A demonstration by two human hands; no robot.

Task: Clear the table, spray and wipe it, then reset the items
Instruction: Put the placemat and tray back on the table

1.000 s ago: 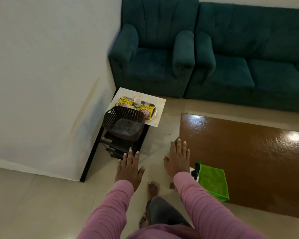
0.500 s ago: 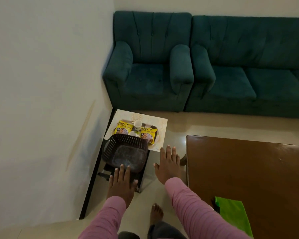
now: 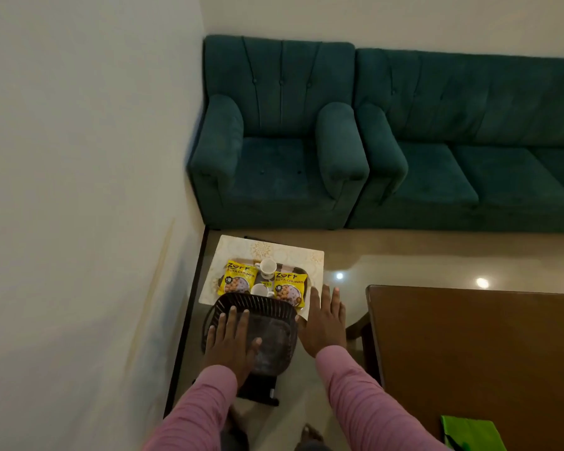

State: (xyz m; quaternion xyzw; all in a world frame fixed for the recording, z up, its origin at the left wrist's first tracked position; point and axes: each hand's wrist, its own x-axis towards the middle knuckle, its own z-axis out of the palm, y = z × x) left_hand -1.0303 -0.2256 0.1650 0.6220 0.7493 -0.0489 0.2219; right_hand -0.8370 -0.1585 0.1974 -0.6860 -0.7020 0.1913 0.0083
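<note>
A dark woven basket (image 3: pixel 275 333) sits on a black stand by the wall. My left hand (image 3: pixel 230 343) hovers flat over the basket's left half, fingers spread, holding nothing. My right hand (image 3: pixel 324 320) is open beside the basket's right rim. Behind the basket a pale patterned side table (image 3: pixel 313 258) carries a tray with two yellow snack packets (image 3: pixel 238 281) (image 3: pixel 288 288) and two white cups (image 3: pixel 267 266) (image 3: pixel 260 290). The brown wooden table (image 3: pixel 476 353) lies to the right, with a green cloth (image 3: pixel 469 432) on its near edge.
A teal armchair (image 3: pixel 279 151) and a teal sofa (image 3: pixel 489 157) stand along the far wall. A white wall (image 3: pixel 79 190) closes the left side. Glossy beige floor (image 3: pixel 349 268) runs between the side table and the wooden table.
I have stepped toward the side table; both hands moved forward, the left now over the basket, the right beside its rim. The green cloth slid to the frame's bottom right.
</note>
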